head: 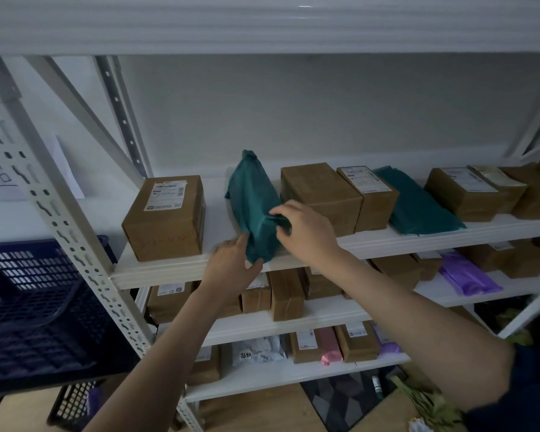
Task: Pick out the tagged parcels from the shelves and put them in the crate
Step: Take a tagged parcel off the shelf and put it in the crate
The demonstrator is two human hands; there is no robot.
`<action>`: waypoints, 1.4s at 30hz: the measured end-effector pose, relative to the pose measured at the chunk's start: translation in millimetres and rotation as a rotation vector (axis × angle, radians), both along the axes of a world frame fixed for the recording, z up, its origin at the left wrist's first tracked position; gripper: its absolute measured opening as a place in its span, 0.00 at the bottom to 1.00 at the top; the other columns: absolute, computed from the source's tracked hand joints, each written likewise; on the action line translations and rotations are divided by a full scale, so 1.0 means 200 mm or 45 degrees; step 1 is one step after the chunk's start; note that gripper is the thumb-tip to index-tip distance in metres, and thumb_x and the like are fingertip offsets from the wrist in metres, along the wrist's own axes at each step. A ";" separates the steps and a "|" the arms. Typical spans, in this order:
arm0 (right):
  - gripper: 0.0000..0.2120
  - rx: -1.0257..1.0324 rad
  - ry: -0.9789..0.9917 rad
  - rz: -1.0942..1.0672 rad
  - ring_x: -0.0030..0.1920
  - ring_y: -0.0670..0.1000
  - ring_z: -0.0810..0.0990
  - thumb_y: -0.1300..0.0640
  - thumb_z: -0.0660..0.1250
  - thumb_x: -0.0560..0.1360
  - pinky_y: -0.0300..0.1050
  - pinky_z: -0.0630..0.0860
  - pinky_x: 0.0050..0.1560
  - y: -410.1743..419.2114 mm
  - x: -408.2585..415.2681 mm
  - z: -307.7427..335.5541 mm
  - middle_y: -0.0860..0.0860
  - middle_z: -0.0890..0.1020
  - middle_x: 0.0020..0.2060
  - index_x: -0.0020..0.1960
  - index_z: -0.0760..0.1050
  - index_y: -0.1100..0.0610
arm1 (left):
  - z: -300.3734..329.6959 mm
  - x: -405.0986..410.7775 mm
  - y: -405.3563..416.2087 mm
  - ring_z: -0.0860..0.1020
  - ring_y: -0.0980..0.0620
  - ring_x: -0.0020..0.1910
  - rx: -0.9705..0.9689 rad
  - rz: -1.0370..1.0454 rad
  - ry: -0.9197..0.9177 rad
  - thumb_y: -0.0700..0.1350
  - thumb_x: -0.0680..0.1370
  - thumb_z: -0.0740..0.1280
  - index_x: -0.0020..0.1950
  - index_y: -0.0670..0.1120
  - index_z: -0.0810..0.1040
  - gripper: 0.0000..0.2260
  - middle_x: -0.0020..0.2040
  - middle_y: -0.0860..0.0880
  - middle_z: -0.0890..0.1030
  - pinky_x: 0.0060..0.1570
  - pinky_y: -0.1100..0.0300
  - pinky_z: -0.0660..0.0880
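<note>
White shelf (pixel 181 269), both hands gripping upright green parcel (pixel 251 198), its label side hidden: left hand (pixel 231 266), right hand (pixel 303 232).

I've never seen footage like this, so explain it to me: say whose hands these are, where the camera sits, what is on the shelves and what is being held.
One picture, from a camera worn on a person's head, looking forward and down. There is no robot. The left hand and right hand grip an upright teal mailer bag at the front edge of the top shelf. Beside it sit cardboard boxes and a second, flat teal bag. The lower shelves hold more boxes and a purple bag. A dark blue crate is on the left.
</note>
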State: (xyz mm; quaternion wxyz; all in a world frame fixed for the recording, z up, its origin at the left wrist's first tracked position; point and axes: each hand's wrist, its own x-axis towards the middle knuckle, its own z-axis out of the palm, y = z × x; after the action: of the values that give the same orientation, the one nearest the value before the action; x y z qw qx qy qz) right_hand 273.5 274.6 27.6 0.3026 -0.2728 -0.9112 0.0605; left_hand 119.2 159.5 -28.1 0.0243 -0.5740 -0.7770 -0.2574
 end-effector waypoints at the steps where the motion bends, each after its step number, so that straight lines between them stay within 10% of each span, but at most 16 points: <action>1: 0.16 0.046 -0.015 0.036 0.59 0.47 0.78 0.54 0.67 0.80 0.41 0.76 0.51 -0.01 0.00 0.02 0.45 0.78 0.62 0.67 0.77 0.50 | 0.00 0.00 -0.01 0.78 0.47 0.56 0.000 0.007 0.022 0.58 0.79 0.65 0.71 0.48 0.70 0.24 0.59 0.48 0.81 0.56 0.51 0.76; 9: 0.17 0.112 -0.124 0.274 0.61 0.50 0.77 0.61 0.68 0.79 0.46 0.78 0.57 -0.06 -0.05 -0.01 0.49 0.78 0.61 0.67 0.77 0.54 | 0.18 -0.09 -0.01 0.78 0.49 0.61 0.047 -0.053 -0.181 0.53 0.77 0.72 0.81 0.60 0.45 0.43 0.68 0.49 0.76 0.61 0.49 0.78; 26: 0.28 -0.180 -0.160 0.037 0.69 0.53 0.72 0.43 0.69 0.78 0.49 0.73 0.64 0.02 0.00 -0.28 0.52 0.75 0.69 0.73 0.72 0.55 | 0.18 -0.11 -0.08 0.60 0.47 0.77 -0.011 0.096 0.111 0.59 0.77 0.70 0.77 0.49 0.66 0.32 0.78 0.50 0.59 0.73 0.48 0.64; 42: 0.16 -0.492 -0.243 0.255 0.64 0.57 0.70 0.47 0.69 0.75 0.54 0.71 0.64 -0.03 -0.16 -0.27 0.54 0.79 0.60 0.59 0.78 0.55 | 0.07 -0.14 -0.16 0.68 0.48 0.72 0.055 0.218 -0.259 0.51 0.74 0.76 0.80 0.46 0.58 0.41 0.76 0.48 0.65 0.69 0.54 0.69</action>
State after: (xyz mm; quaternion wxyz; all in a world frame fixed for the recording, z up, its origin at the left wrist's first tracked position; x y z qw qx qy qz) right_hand 241.0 267.8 -27.2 0.1497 -0.2383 -0.9297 0.2376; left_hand 91.1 126.5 -14.6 -0.0205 -0.4760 -0.8158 -0.3279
